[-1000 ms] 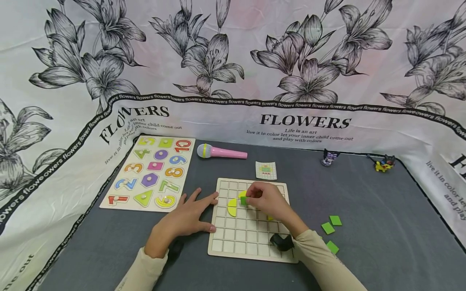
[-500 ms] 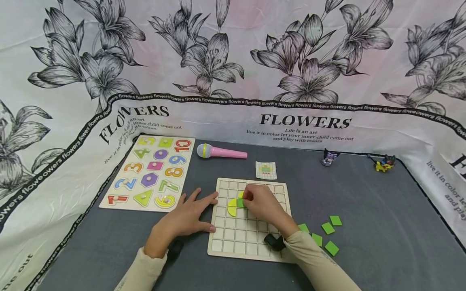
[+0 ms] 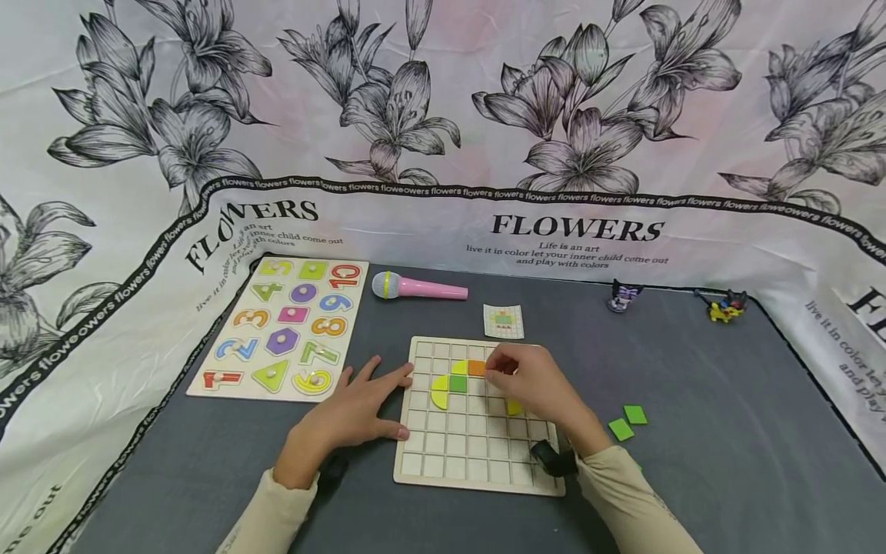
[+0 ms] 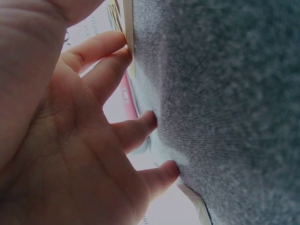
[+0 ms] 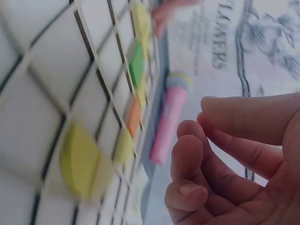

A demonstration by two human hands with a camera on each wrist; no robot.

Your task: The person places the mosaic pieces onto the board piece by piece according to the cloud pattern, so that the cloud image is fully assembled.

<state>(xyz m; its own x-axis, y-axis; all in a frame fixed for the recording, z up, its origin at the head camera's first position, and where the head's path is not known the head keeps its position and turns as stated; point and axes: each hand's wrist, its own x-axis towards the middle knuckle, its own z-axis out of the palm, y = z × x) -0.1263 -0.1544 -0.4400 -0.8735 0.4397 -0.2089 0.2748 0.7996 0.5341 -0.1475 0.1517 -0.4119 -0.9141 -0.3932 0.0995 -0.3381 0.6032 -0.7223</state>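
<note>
Left hand point(image 3: 353, 415) flat — touching grid board point(image 3: 443, 450) edge (left side).

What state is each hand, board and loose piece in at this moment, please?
left hand: open, flat, fingertips against the grid board's left edge.
right hand: fingers loosely curled above the board, holding nothing.
grid board: flat, mostly unfilled.
green tile: seated in a cell.
orange tile: seated in a cell.
loose green tiles: lying on the cloth.
</note>
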